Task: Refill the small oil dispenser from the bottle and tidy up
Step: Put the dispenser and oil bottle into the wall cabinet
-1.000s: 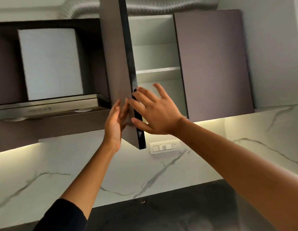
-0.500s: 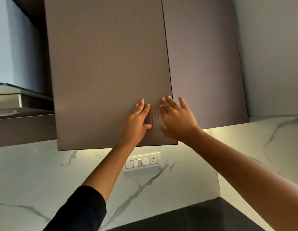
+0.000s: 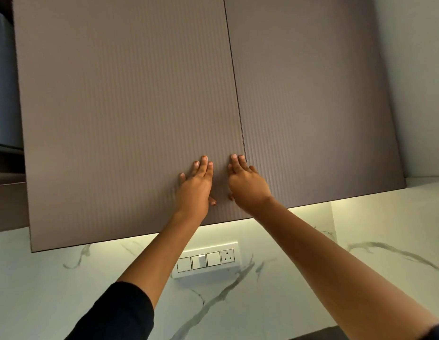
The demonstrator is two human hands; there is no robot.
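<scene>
Head view shows neither dispenser nor bottle; both are probably behind the closed left cabinet door (image 3: 127, 119). Near its lower right corner the left hand (image 3: 197, 186) and right hand (image 3: 248, 187) press flat, grip spread and holding nothing, the right nearer the seam.

Two grey-brown ribbed flat cabinet doors are counted: left door (image 3: 127, 106), right door (image 3: 311, 94). Two bare hands are noted: left hand (image 3: 196, 190), right hand (image 3: 248, 187). One white rectangular plastic switch plate (image 3: 206, 272) is recorded; on it three square white rocker switches (image 3: 184, 264) and one three-pin socket (image 3: 227, 256) are tallied.
</scene>
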